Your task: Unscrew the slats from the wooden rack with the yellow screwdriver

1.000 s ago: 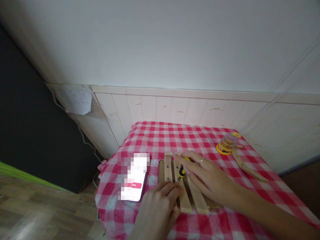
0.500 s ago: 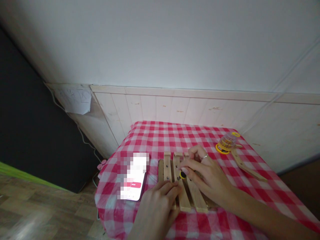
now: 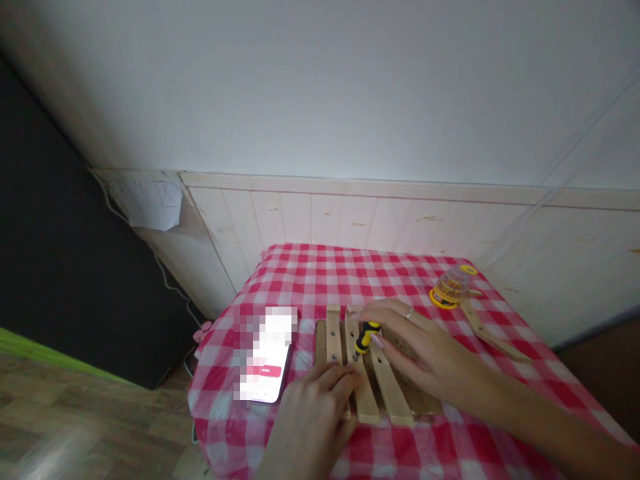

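Observation:
My right hand (image 3: 425,347) is closed around a small yellow-and-black screwdriver (image 3: 367,337). The tool leans, its lower end by a screw in a wooden slat (image 3: 369,400). With curled fingers, my left hand (image 3: 313,407) holds the near part of the slats, its fingertips close to that screw. Another slat (image 3: 333,323) to the left has two screws in it, and a slat (image 3: 396,400) to the right shows a dark hole. Beneath the slats lies a brown wooden board (image 3: 425,404), largely covered by slats and hands.
A lit phone (image 3: 270,373) lies left of the board. At the right stand a clear, yellow-rimmed bit container (image 3: 450,288) and a loose, bent wooden piece (image 3: 493,337). A red-and-white checked cloth (image 3: 310,273) covers the table, which meets a panelled wall (image 3: 330,213).
My right hand has tilted and opened out somewhat, so more of the screwdriver shows and it leans differently. My left hand stays on the slats.

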Tool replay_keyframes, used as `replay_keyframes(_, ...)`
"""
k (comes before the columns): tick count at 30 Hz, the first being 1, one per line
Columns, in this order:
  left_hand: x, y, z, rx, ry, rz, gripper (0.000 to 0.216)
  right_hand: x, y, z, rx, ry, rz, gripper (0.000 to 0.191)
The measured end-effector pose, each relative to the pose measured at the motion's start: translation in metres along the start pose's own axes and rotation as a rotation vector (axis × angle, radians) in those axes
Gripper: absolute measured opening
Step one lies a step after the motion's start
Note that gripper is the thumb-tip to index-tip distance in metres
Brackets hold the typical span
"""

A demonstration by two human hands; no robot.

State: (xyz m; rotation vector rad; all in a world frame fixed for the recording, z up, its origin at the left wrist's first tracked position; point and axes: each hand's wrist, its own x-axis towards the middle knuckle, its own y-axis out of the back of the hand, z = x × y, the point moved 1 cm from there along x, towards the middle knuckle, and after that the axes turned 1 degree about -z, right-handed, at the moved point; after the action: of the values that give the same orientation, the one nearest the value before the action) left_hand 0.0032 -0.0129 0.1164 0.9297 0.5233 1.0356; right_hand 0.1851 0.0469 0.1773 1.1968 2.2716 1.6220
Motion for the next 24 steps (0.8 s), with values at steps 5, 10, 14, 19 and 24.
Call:
replay_keyframes(5,-0.002,-0.001,-0.001,-0.023,-0.011,0.018,0.056,-0.001,-0.011,-0.001,0.108,-0.07,0.042,0.02)
replay_keyframes(10,-0.001,-0.001,0.0,-0.011,-0.015,0.025,0.056,0.002,-0.024,0.0,0.059,-0.102,0.097,0.005)
replay_keyframes(14,-0.001,-0.002,-0.001,0.003,-0.007,0.018,0.056,0.005,-0.027,0.0,-0.006,-0.088,0.109,0.02)
replay_keyframes(19,-0.001,-0.003,-0.003,0.009,0.002,0.003,0.056,0.002,-0.021,0.0,-0.032,-0.054,0.063,0.04)
replay_keyframes(24,0.0,-0.003,-0.002,-0.008,0.005,-0.001,0.056,-0.001,-0.02,0.002,-0.008,0.001,0.071,0.028)
